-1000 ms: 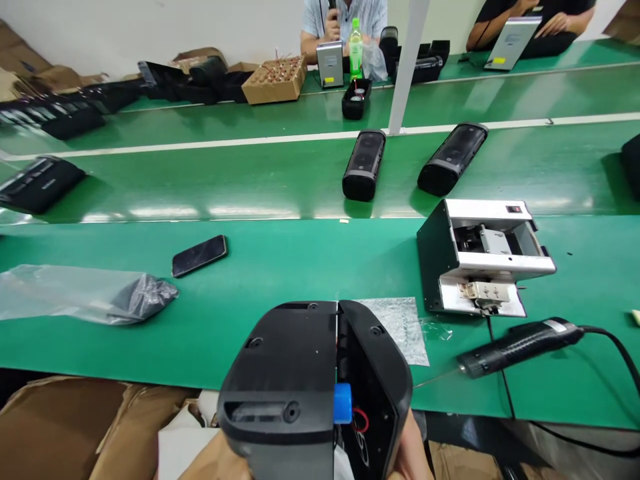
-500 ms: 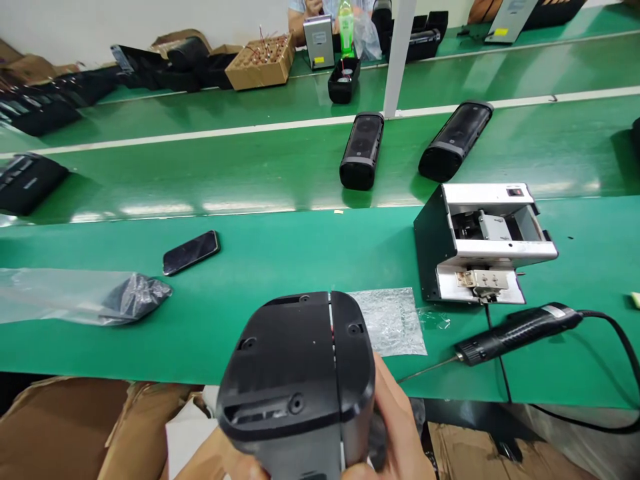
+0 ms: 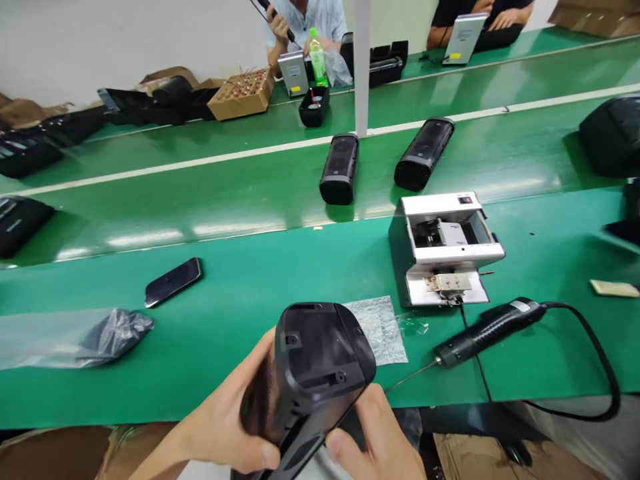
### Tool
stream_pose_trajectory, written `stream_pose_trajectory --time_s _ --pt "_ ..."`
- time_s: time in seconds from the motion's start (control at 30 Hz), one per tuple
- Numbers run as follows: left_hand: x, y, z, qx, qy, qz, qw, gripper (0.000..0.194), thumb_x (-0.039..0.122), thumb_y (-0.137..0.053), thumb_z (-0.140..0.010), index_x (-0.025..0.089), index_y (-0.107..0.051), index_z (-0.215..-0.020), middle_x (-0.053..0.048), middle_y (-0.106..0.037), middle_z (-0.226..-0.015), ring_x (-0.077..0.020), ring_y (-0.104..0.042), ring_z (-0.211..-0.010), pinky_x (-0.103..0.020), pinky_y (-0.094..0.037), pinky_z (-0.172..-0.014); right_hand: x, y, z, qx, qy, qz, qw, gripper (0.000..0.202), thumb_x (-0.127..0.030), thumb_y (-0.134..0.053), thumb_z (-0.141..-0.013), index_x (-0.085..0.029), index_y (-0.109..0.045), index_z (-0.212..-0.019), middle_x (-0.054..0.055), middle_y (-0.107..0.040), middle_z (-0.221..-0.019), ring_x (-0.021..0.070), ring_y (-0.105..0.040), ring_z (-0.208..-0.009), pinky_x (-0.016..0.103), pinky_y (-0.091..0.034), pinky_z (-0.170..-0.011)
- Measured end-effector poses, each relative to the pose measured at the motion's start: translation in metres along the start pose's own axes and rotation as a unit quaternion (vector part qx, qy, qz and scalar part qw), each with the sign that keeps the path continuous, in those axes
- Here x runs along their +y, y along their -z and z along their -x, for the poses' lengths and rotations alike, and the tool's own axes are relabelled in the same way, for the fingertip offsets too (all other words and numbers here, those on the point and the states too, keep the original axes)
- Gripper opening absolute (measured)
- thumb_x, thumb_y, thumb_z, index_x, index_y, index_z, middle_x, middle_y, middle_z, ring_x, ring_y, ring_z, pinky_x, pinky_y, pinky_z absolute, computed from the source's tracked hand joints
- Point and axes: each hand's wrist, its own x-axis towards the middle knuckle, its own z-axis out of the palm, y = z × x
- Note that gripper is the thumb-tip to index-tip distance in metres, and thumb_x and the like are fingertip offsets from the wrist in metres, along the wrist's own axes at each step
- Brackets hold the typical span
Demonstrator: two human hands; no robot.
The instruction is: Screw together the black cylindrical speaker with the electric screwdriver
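Note:
Both my hands grip a black plastic speaker housing [image 3: 317, 363] at the near edge of the green bench, its end face turned up toward me. My left hand [image 3: 225, 427] wraps its left side, thumb along the bottom. My right hand [image 3: 373, 440] clasps it from below right. The two shell halves sit closed together. An electric screwdriver [image 3: 487, 330] with a black cable lies on the bench to the right, its bit pointing at the housing. A clear plastic sheet [image 3: 380, 327] lies just behind the housing.
A small metal machine [image 3: 445, 250] stands right of centre. A phone [image 3: 174, 281] and a plastic bag with a dark part [image 3: 80, 333] lie left. Two black speakers [image 3: 340, 167] rest on the conveyor belt. People sit across the far bench; cardboard lies below.
The open shell, with a blue part and red wires showing, has been closed. My hands have come up around it and tilted it; my view shifted right.

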Motion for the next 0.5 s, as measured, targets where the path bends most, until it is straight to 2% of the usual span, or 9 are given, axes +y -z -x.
stream_pose_trajectory --time_s 0.07,0.13,0.2,0.27,0.37,0.5 --pt "0.006 0.005 -0.007 -0.014 0.016 0.011 1.0 0.16 0.093 -0.093 -0.063 0.022 -0.017 -0.185 -0.024 -0.053 -0.175 -0.0545 -0.055 -0.157 -0.061 -0.048 -0.13 -0.005 0.007 -0.008 -0.017 0.025 0.007 1.0 0.05 -0.053 -0.063 -0.11 -0.045 -0.058 -0.159 -0.001 -0.073 -0.147 0.0268 -0.071 -0.134 0.038 -0.061 -0.114" --pt "0.016 0.011 -0.018 -0.037 0.021 -0.028 0.999 0.153 0.086 -0.094 -0.068 0.024 -0.017 -0.185 -0.02 -0.053 -0.176 -0.0527 -0.055 -0.158 -0.058 -0.049 -0.131 -0.011 0.013 -0.015 -0.035 0.035 0.018 0.999 0.041 -0.047 -0.059 -0.112 -0.038 -0.063 -0.152 0.001 -0.075 -0.145 0.0268 -0.072 -0.132 0.037 -0.06 -0.111" --pt "0.029 0.015 -0.035 -0.058 0.024 -0.098 0.993 0.142 0.078 -0.092 -0.073 0.027 -0.021 -0.185 -0.016 -0.054 -0.177 -0.0506 -0.057 -0.157 -0.055 -0.051 -0.13 -0.015 0.016 -0.021 -0.041 0.017 0.03 0.999 0.034 -0.046 -0.05 -0.116 -0.03 -0.069 -0.139 0.006 -0.079 -0.132 0.0283 -0.075 -0.123 0.037 -0.06 -0.104" --pt "0.043 0.017 -0.055 -0.077 0.024 -0.17 0.982 0.13 0.07 -0.089 -0.077 0.03 -0.026 -0.184 -0.013 -0.056 -0.176 -0.0482 -0.06 -0.155 -0.051 -0.055 -0.126 -0.014 0.016 -0.026 -0.031 -0.009 0.044 0.999 0.038 -0.047 -0.042 -0.12 -0.025 -0.07 -0.132 0.008 -0.081 -0.116 0.0305 -0.077 -0.11 0.039 -0.059 -0.095" --pt "0.059 0.014 -0.081 -0.109 0.02 -0.235 0.966 0.118 0.059 -0.086 -0.081 0.033 -0.031 -0.182 -0.009 -0.059 -0.174 -0.0438 -0.067 -0.149 -0.045 -0.061 -0.117 -0.008 0.015 -0.03 -0.016 -0.031 0.066 0.997 0.042 -0.045 -0.034 -0.123 -0.023 -0.07 -0.127 0.009 -0.081 -0.105 0.0331 -0.078 -0.1 0.04 -0.054 -0.087" --pt "0.069 0.006 -0.105 -0.139 0.024 -0.269 0.953 0.112 0.051 -0.083 -0.085 0.035 -0.031 -0.182 -0.005 -0.073 -0.16 -0.0374 -0.078 -0.132 -0.039 -0.065 -0.106 -0.003 0.014 -0.039 0.003 -0.011 0.085 0.996 0.039 -0.036 -0.034 -0.123 -0.022 -0.07 -0.114 0.008 -0.081 -0.104 0.0327 -0.08 -0.097 0.038 -0.049 -0.079"
